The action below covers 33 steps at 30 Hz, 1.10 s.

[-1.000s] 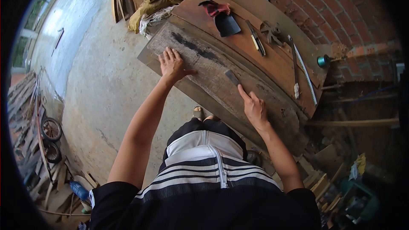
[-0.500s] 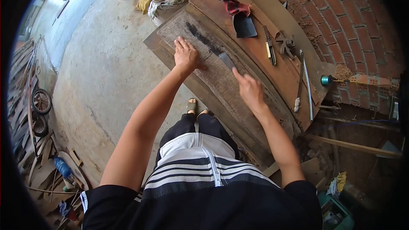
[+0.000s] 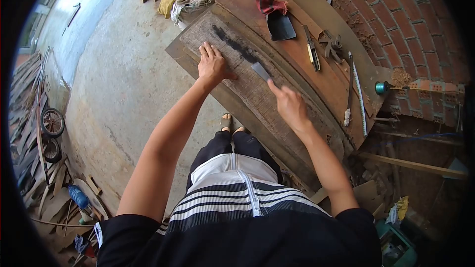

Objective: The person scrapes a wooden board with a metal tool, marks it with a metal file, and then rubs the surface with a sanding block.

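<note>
A long, weathered wooden board (image 3: pixel 247 86) lies slantwise on the workbench, with a black smear (image 3: pixel 232 44) along its far part. My left hand (image 3: pixel 213 65) rests flat on the board's left side, fingers stretched out and thumb apart. In my right hand (image 3: pixel 288 101) is a putty knife (image 3: pixel 260 71), its index finger extended along it toward the blade. The flat metal blade meets the board at the near end of the black smear. My palm and curled fingers hide the knife's handle.
Right of the board, the bench holds a black scoop (image 3: pixel 281 27) beside a red checked cloth (image 3: pixel 269 5), a utility knife (image 3: pixel 311 49), a metal star-shaped part (image 3: pixel 330 44) and a ruler (image 3: pixel 359 99). A brick wall (image 3: pixel 396 29) borders the right; scrap wood (image 3: pixel 24 104) is piled left.
The putty knife has shifted slightly toward me along the board, its blade still by the black smear. My left hand stays flat on the board. The whole view has moved a little.
</note>
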Available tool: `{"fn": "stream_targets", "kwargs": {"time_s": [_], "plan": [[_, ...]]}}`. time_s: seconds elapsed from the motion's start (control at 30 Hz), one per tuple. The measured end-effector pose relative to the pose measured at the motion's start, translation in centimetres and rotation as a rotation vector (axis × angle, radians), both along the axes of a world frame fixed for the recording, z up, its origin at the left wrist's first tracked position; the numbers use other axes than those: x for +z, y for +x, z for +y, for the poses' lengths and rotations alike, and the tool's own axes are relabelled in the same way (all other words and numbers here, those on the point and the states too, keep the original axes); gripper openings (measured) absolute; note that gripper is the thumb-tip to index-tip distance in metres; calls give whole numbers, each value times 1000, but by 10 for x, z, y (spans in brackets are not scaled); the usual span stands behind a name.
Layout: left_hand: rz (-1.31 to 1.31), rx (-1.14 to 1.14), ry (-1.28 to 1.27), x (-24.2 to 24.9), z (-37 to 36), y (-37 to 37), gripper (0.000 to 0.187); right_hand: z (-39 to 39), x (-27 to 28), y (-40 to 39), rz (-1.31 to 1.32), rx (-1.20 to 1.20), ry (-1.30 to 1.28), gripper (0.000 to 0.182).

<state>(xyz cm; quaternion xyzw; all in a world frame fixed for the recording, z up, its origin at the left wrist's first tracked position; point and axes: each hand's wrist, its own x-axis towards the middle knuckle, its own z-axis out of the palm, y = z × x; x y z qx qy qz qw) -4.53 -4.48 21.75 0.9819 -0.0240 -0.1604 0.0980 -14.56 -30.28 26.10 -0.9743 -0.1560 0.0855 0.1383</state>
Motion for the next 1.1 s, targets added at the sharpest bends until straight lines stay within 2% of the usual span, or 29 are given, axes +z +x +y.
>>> {"fn": "stream_targets", "kwargs": {"time_s": [0.1, 0.2, 0.3, 0.37, 0.47, 0.57, 0.73, 0.83, 0.97, 1.1], "plan": [[3, -7, 17, -1, 0, 2, 140, 2, -1, -8, 5, -18, -12, 47], [5, 2, 17, 0, 0, -1, 140, 33, -20, 35, -69, -7, 97, 46], [16, -11, 24, 3, 3, 1, 137, 63, -30, 71, -156, -5, 97, 45], [47, 15, -28, 3, 2, 0, 138, 49, -27, 62, -156, -8, 93, 45], [34, 20, -26, 3, 2, 1, 138, 13, -24, 23, -20, 60, 129, 46], [17, 28, -17, 0, 2, -4, 139, 4, -11, 4, 41, 80, 36, 47], [-1, 26, -26, -1, 3, -3, 139, 61, -27, 72, -114, 103, 82, 40], [-24, 10, -53, -5, 8, -5, 139, 71, -25, 85, -103, 100, 51, 38], [-39, 3, -58, -5, 6, -6, 138, 23, -22, 38, -108, 120, 77, 41], [-61, 11, -88, -7, 9, -10, 136, 22, -15, 29, -22, 98, 27, 42]]}}
